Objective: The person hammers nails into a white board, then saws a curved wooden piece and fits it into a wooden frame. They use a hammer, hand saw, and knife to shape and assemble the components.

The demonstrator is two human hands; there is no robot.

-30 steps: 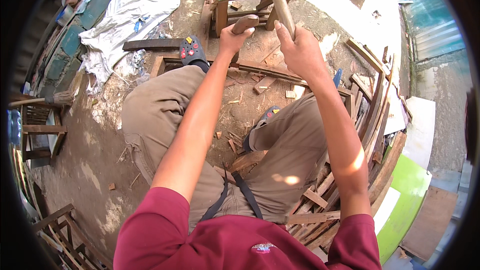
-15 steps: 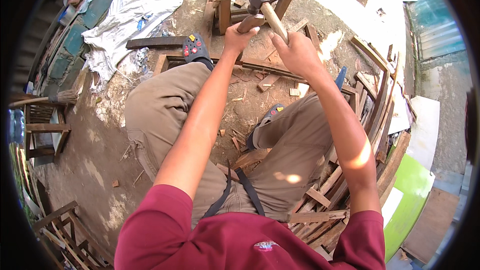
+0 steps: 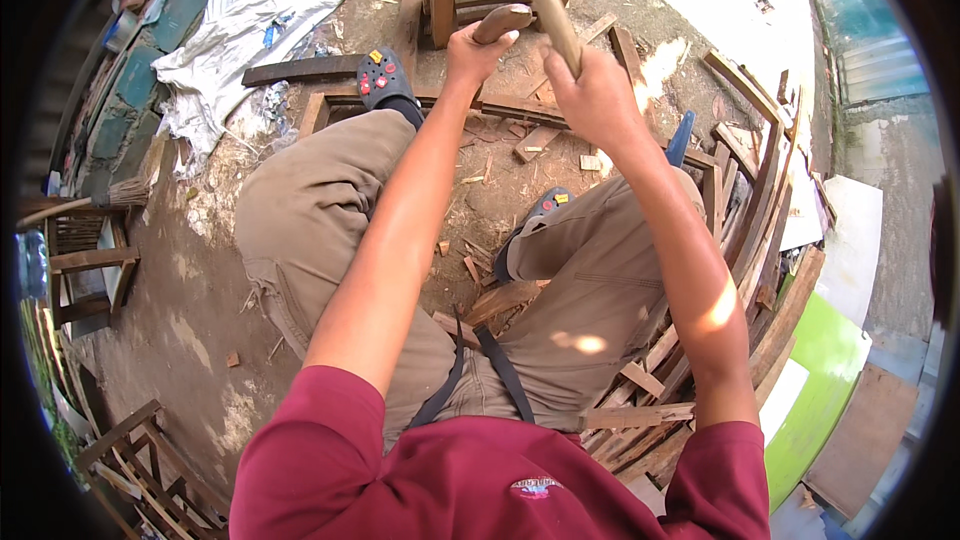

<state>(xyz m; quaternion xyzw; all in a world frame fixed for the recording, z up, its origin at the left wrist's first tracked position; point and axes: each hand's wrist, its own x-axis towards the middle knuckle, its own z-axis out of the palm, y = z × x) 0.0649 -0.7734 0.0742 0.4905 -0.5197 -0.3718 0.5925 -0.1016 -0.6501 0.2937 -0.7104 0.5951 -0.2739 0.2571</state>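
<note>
My right hand (image 3: 597, 98) is closed round the pale wooden handle of a claw hammer (image 3: 555, 25). The dark hammer head is up at the top edge of the view, apart from what my left hand holds. My left hand (image 3: 474, 58) grips a thick brown wooden tool handle (image 3: 503, 22), whose rounded end sticks out past my thumb. The rest of that tool is hidden behind my hand and forearm. Below both hands lies a wooden frame (image 3: 520, 108) on the ground, near my clog-shod left foot (image 3: 383, 78).
A small wooden stand (image 3: 442, 10) is at the far side. Scrap lumber (image 3: 765, 210) is piled along my right, with a blue handle (image 3: 680, 138) beside my knee. White cloth (image 3: 255, 30) lies at far left. Wood chips and offcuts dot the dirt between my legs.
The hammer head has moved up and away from the tool handle in my left hand. My left hand keeps its hold, and the whole view has shifted slightly.
</note>
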